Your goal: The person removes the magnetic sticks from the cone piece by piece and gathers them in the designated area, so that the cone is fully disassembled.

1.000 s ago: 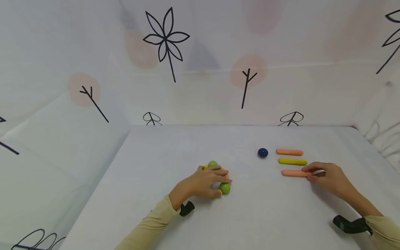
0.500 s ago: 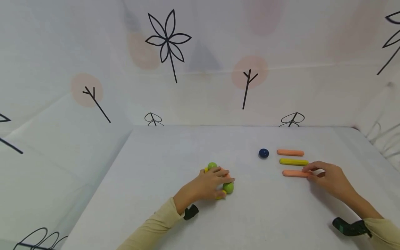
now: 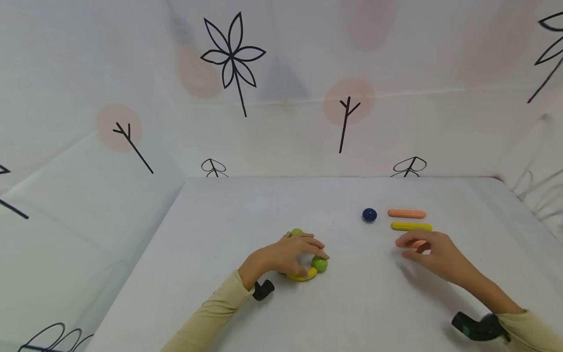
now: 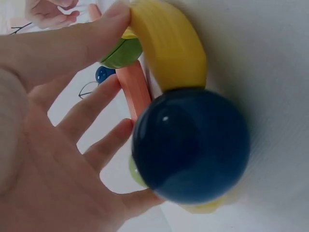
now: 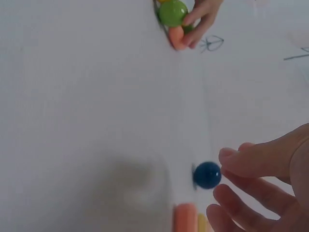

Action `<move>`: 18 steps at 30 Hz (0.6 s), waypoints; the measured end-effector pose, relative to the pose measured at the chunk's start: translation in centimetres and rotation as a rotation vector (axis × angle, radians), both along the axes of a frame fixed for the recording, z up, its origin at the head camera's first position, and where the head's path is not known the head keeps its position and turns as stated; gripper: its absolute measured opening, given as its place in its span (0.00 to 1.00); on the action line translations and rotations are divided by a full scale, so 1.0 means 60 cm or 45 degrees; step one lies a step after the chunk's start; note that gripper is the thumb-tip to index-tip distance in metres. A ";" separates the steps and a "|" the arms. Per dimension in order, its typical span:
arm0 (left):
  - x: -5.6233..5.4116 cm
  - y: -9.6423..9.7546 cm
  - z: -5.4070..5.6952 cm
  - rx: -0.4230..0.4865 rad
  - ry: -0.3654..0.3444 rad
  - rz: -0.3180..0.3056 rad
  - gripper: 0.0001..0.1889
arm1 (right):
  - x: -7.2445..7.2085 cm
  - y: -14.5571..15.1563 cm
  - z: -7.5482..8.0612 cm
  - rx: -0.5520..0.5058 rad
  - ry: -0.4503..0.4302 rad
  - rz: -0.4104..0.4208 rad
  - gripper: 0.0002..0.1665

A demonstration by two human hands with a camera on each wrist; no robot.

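Toy ring (image 3: 303,275) sits on the bench (image 3: 246,210), lightly held under left hand (image 3: 295,254); right hand (image 3: 433,252) half-open, nothing gripped. Looks light, stiff, slick from here (joints (image 4: 183,90) may pop): grip yellow rod (image 4: 170,53).

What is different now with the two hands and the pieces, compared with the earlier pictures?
The right hand has let go of the nearest orange stick and moved left, hiding most of it in the head view. More of the near yellow curved piece shows beneath the left hand. The left hand's place, dark blue ball, straight yellow stick and far orange stick look unchanged.
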State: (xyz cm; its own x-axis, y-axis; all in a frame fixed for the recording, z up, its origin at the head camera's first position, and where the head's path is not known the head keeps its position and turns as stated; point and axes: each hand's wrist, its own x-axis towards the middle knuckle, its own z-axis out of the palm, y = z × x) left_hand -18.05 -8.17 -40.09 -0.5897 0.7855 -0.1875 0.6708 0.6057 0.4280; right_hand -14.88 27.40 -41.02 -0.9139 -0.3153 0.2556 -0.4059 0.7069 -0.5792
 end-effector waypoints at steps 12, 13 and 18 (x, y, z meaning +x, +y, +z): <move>0.019 0.019 0.008 -0.248 0.077 0.076 0.27 | 0.017 -0.081 0.015 -0.056 -0.187 0.226 0.11; 0.022 0.022 0.010 -0.259 0.082 0.095 0.26 | 0.017 -0.085 0.014 -0.058 -0.199 0.246 0.10; 0.028 0.025 0.015 -0.284 0.093 0.106 0.28 | 0.020 -0.108 0.010 -0.098 -0.253 0.329 0.09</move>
State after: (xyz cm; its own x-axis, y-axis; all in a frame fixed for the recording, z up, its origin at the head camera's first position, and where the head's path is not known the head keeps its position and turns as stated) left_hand -16.36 -6.69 -39.21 -0.6688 0.6778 -0.3054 0.6392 0.7341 0.2293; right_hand -13.68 20.93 -40.45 -0.8405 -0.5301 0.1122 -0.4398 0.5464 -0.7128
